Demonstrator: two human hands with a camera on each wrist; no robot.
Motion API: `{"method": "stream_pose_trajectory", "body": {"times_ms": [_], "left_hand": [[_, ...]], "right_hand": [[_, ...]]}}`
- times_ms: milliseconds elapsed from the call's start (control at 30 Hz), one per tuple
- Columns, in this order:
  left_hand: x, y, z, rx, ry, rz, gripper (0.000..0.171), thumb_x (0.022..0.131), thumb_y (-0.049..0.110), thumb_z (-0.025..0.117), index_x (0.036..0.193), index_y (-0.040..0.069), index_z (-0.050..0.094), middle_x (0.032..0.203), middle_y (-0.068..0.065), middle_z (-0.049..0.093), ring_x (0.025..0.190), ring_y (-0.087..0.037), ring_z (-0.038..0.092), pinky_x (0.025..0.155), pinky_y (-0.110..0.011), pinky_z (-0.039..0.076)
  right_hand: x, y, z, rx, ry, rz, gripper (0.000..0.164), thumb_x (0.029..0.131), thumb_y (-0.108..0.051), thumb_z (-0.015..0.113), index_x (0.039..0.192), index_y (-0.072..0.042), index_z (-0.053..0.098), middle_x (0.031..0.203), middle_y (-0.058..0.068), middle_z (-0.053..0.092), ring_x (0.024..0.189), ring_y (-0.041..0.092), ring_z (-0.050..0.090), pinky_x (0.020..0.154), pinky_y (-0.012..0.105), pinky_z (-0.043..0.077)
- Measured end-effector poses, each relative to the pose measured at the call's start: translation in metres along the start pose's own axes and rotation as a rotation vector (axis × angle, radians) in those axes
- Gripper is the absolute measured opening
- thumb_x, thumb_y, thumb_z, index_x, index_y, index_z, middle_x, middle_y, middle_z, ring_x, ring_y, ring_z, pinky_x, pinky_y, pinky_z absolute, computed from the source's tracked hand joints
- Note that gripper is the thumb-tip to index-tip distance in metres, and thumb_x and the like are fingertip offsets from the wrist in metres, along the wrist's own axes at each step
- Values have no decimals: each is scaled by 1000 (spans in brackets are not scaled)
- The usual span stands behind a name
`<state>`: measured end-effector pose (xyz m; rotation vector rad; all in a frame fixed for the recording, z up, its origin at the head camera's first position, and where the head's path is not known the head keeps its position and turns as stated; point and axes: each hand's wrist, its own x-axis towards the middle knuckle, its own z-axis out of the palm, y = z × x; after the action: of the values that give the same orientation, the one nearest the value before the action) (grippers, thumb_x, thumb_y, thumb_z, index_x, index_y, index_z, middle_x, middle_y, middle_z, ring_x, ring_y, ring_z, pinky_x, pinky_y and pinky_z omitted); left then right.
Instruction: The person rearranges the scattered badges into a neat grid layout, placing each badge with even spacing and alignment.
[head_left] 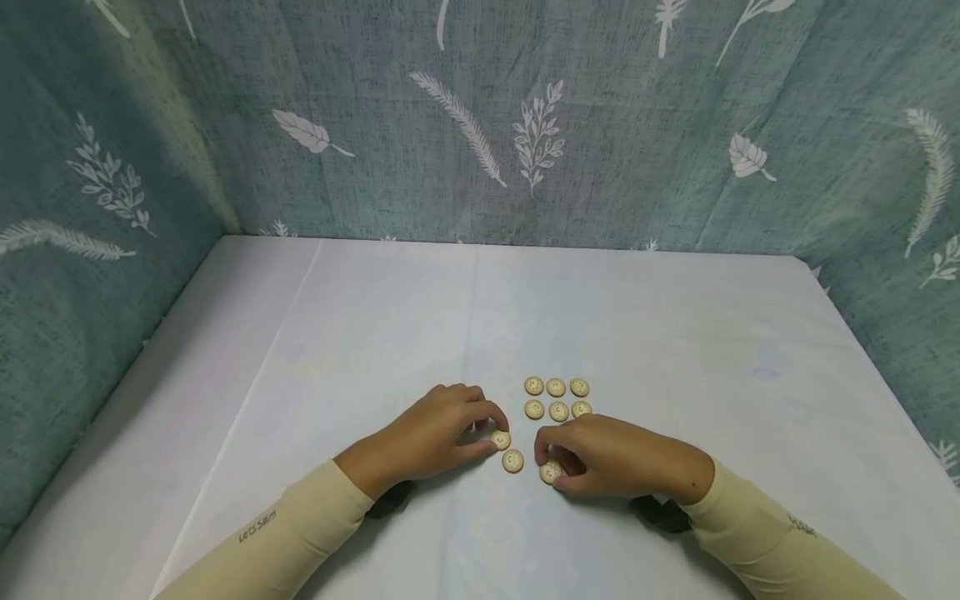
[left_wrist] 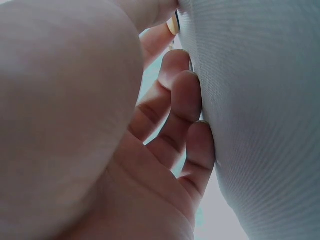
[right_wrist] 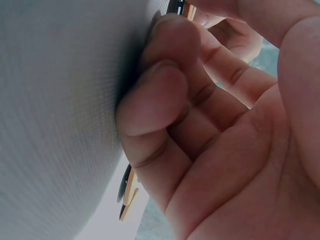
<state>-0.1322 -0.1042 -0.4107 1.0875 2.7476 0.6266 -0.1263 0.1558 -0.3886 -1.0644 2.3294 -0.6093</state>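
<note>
My left hand [head_left: 442,429] pinches a round cream button-like disc [head_left: 501,439] by its edges between thumb and forefinger, low on the table. In the left wrist view only a sliver of this disc [left_wrist: 173,25] shows past the thumb. Just below it lies another disc [head_left: 513,461], apart from both hands. My right hand [head_left: 615,454] holds a third disc [head_left: 550,472] between thumb and forefinger. Its other fingers [right_wrist: 155,100] are curled against the cloth in the right wrist view. Beyond the hands, several like discs [head_left: 556,387] sit in two rows.
A white cloth covers the table [head_left: 360,317]. Behind it and at both sides hangs a grey-green curtain [head_left: 390,125] with white leaf prints. The near-row disc [head_left: 581,408] at the right lies close against the back of my right hand.
</note>
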Motion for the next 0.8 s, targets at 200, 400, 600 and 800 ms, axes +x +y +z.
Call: {"method": "stream_pose_trajectory", "body": {"times_ms": [200,400,600,800], "left_hand": [[0,0,0,1,16,4,17,91,34,73,107,31,72,88,15,57,78,-2,48,78,-28,40],[-1,-1,1,-3,12,8,16,91,34,73,107,31,72,87,15,57,78,-2,47,78,-28,39],[0,-1,0,0,22,17,16,91,33,73,107,31,72,87,15,57,78,-2,48,79,-29,41],[1,0,0,-5,7,10,16,91,33,73,107,31,71,87,15,57,79,-2,48,79,-29,40]], "right_hand": [[0,0,-1,-9,13,-9,14,89,-15,71,100,-21,64,67,-17,52,61,-4,47,59,17,43],[0,2,-2,5,19,-12,14,89,-14,71,100,-21,64,68,-17,52,61,-4,47,59,17,44],[-1,5,-3,8,40,-25,14,89,-13,71,99,-20,64,67,-17,51,61,-5,47,59,17,44],[-2,7,-4,14,44,-25,14,89,-13,70,98,-20,64,66,-17,51,61,-5,46,60,17,44]]}}
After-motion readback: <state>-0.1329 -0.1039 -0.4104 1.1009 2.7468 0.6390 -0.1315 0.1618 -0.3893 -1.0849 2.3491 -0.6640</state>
